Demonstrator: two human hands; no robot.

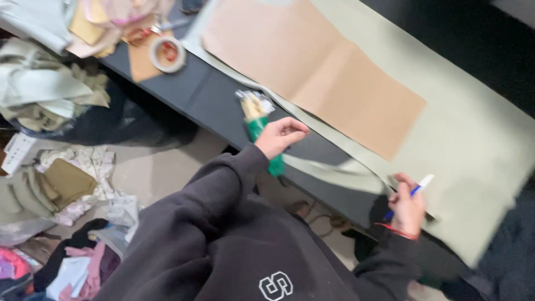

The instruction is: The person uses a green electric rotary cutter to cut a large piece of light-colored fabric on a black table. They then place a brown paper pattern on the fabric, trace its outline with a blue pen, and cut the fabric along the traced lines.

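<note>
A long dark worktable (195, 95) runs diagonally through the view, and everything here is placed against it. Most of its top lies under a sheet of pale grey-green fabric (473, 134), with a brown paper pattern piece (312, 72) spread flat on the cloth toward the table's far side. A bare dark strip of tabletop shows along the near edge. A roll of tape (167, 54) rests on that strip near the table's far-left end, beside a heap of paper and cloth scraps (106, 22). Below the near edge, the floor (161, 167) holds piles of folded and crumpled fabric (61, 184).

The left hand (280, 136) sits over the near edge, fingers curled loosely; a green-handled bundle in clear wrap (257, 120) lies just under and beside it, but blur hides whether the hand actually grips it. The right hand (408, 209) is closed around a blue-and-white pen (415, 190), at the cloth's near border, a red band on its wrist.

The whole frame is smeared by motion. The fabric's right end and the table's far corner are cut off. A narrow strip of cloth (329, 167) hangs over the near edge between the hands. The dark strip between tape and bundle is bare.
</note>
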